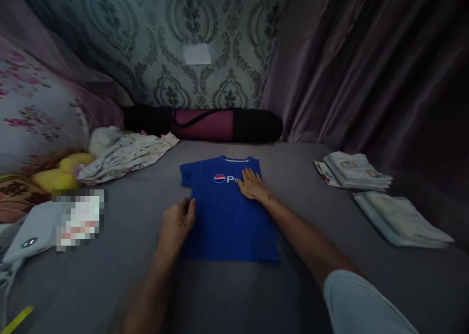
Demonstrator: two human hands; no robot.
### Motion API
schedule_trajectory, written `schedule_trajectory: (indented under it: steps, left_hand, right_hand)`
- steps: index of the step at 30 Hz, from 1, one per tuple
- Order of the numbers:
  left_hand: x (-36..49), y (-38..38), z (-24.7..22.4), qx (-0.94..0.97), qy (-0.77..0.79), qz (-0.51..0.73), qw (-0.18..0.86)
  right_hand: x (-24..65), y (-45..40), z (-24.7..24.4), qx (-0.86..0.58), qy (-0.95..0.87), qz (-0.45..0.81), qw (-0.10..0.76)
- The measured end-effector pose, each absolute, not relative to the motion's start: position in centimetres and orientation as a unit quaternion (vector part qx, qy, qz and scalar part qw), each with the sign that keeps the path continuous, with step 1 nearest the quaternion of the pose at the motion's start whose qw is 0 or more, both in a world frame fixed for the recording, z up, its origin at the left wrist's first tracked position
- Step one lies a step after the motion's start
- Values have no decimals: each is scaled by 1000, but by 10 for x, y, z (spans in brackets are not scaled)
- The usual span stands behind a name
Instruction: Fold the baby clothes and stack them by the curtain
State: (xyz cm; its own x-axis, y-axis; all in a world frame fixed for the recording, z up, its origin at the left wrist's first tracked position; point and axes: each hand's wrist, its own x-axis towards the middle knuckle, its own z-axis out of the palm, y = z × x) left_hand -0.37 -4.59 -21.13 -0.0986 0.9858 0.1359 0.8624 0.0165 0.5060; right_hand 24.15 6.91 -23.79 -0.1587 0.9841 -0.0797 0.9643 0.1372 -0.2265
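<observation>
A blue T-shirt (223,221) with a round red, white and blue logo and white lettering lies flat, its neckline pointing away from me. My right hand (251,183) rests palm down on the upper right of its chest, fingers stretched out, covering part of the lettering. At the shirt's left side edge, below the sleeve, my left hand (178,219) is closed, thumb and fingers pinching the fabric. The left sleeve (190,172) is spread out to the side. No sleeve shows on the right side.
Folded cloths (359,170) are stacked at the right, with another folded pale cloth (403,219) nearer me. A crumpled patterned garment (128,156), yellow plush (62,173) and a white device (34,231) with a cable lie left. A long black-and-maroon bag (205,125) lies along the wall.
</observation>
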Motion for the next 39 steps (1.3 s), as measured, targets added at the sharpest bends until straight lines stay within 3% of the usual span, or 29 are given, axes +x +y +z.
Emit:
schedule_trajectory:
  steps: [6, 14, 17, 19, 23, 28, 39]
  left_hand:
    - [-32, -46, -221, 643, 744, 147, 107]
    - [-29, -55, -194, 628, 756, 26, 183]
    - [-29, -57, -192, 634, 749, 13, 194]
    - [-30, -59, -194, 635, 746, 17, 202]
    - [-31, -60, -197, 642, 732, 43, 225]
    - [-29, -61, -192, 655, 718, 43, 234]
    - [-28, -61, -192, 668, 672, 105, 300]
  right_hand:
    - [233, 87, -233, -649, -753, 68, 85]
    - [215, 104, -221, -658, -746, 96, -44]
    - [188, 108, -206, -634, -770, 54, 39]
    - [160, 111, -200, -600, -790, 90, 87]
    - [92, 117, -199, -576, -790, 183, 105]
    - [31, 118, -208, -620, -758, 166, 116]
    - [41, 141, -222, -628, -701, 262, 215]
